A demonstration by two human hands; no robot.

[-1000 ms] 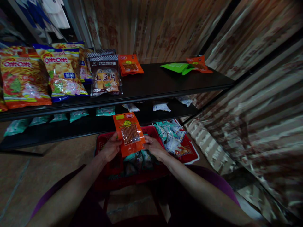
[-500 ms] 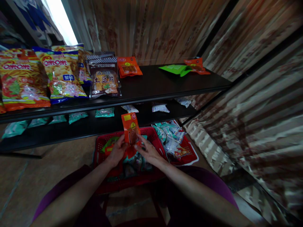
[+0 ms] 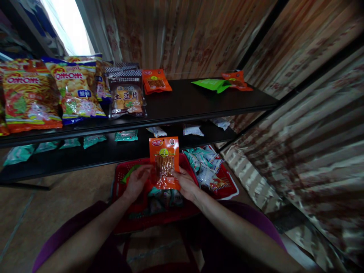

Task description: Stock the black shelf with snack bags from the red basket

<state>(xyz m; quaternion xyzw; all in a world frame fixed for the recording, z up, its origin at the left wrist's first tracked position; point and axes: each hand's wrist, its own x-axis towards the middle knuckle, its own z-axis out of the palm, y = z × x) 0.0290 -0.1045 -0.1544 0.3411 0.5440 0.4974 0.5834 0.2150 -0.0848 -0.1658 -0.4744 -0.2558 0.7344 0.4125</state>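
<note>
An orange snack packet with a clear window stands upright above the red basket, its front facing me. My right hand grips its lower right side, the thumb over the front. To the left, my left hand is slightly blurred, its fingers loosely stretched toward the packet's left edge and holding nothing I can see. Below the hands, the basket contains green-and-white packets and a bright green packet. Part of its contents is hidden behind my hands and the held packet.
A black shelf runs across in front, bearing brown potato-chip bags, an orange packet and a green packet. Teal packets lie on the lower shelf. A second red basket of snacks stands at right, near corrugated sheeting.
The orange packet has been turned to show its windowed front and now stands more upright. My left hand has come away to the left, while my right hand keeps its grip.
</note>
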